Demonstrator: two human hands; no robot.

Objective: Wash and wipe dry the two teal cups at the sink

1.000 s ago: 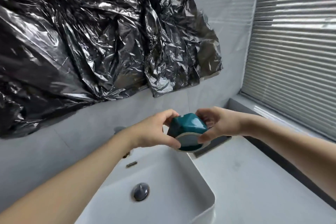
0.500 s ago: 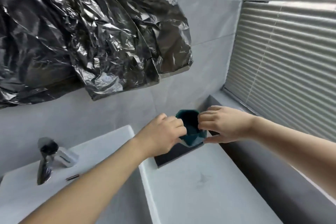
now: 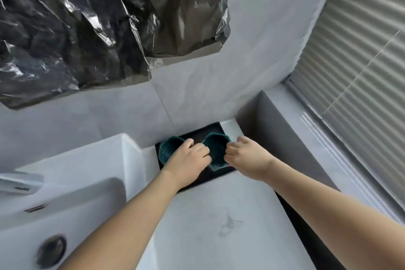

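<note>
Pale grey stone counter runs beside a white ceramic sink basin, whose dark round drain plug sits at the near left. A faint dark smudge marks the counter between the person's two forearms.

Farther along, a black rectangular mat lies on the counter against the wall. Both hands meet over it on one faceted teal ceramic cup, which now stands mouth-up on the mat with its pale base down; half a second ago it was held above the mat's edge, and a second ago it was tilted over the basin. The left hand has its fingers curled over the cup's left rim, and the right hand pinches the right rim with curled fingers. The cup's inside looks dark; whether anything is in it cannot be told.

Just beside it on the mat's left, partly behind the left hand, stands a second teal cup, mouth-up, newly in view.

Beyond, crumpled black plastic sheeting hangs on the grey tiled wall, and a slatted window blind fills the right.
</note>
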